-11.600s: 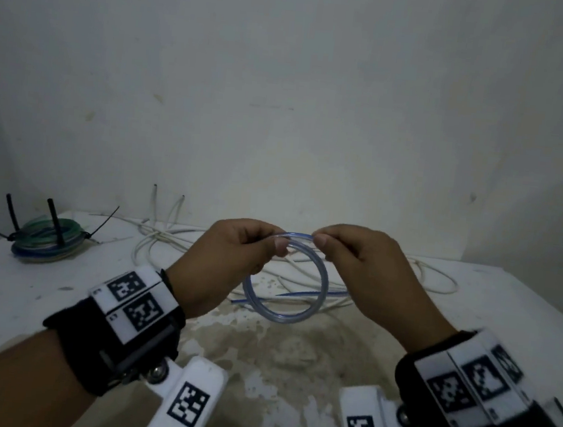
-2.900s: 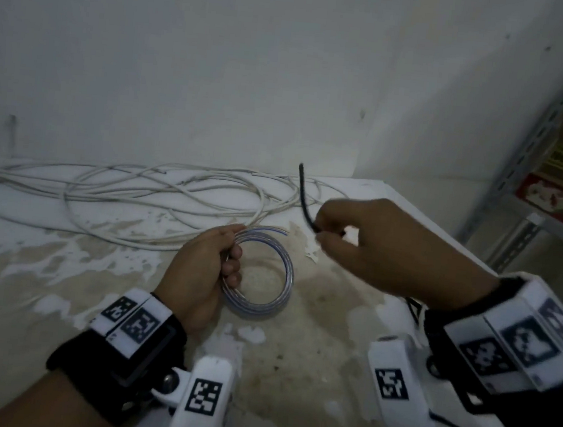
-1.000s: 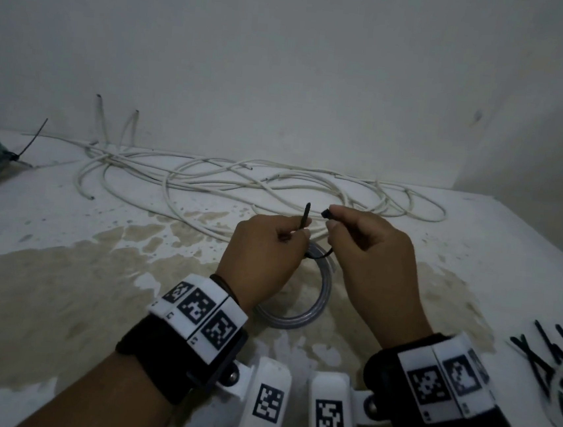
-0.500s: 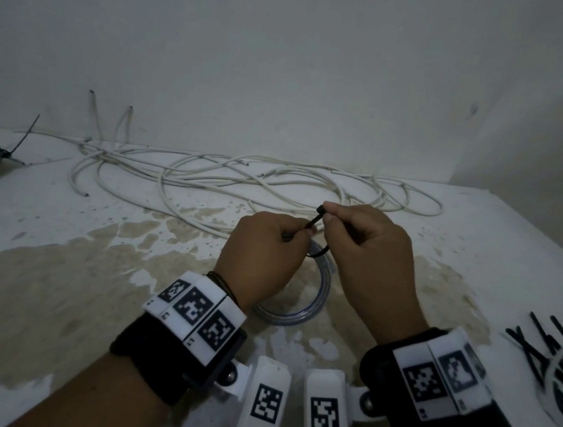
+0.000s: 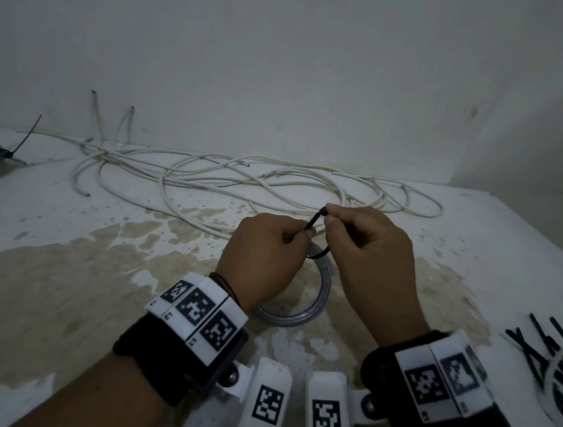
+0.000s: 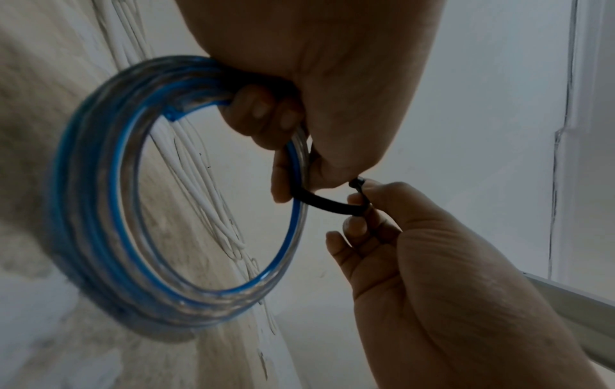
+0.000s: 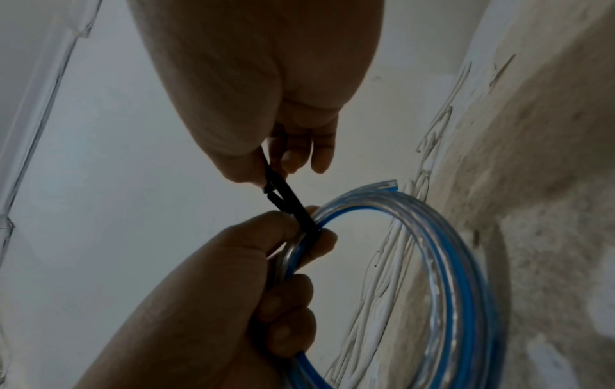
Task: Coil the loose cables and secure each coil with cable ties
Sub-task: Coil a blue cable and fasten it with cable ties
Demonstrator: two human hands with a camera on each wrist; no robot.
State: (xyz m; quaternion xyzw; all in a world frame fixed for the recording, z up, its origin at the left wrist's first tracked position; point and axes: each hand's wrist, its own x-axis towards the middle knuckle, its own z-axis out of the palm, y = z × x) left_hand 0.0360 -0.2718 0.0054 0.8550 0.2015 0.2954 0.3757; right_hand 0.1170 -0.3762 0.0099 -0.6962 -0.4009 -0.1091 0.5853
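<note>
— Head view: why is the left hand [image 5: 262,259] gripping the blue coil [image 5: 312,306] above the desk's front edge?
— Steadies it while the right hand [image 5: 369,256] pinches the cable tie [image 5: 313,221] looped around it.

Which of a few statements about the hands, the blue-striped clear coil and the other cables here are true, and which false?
1. The left hand grips the coil of clear tubing with a blue stripe. True.
2. The right hand is empty. False: it pinches the thin black cable tie looped round the coil.
3. The long white cables are already coiled. False: they sprawl loose by the wall.
4. Spare black cable ties lie at the table's right. True.
</note>
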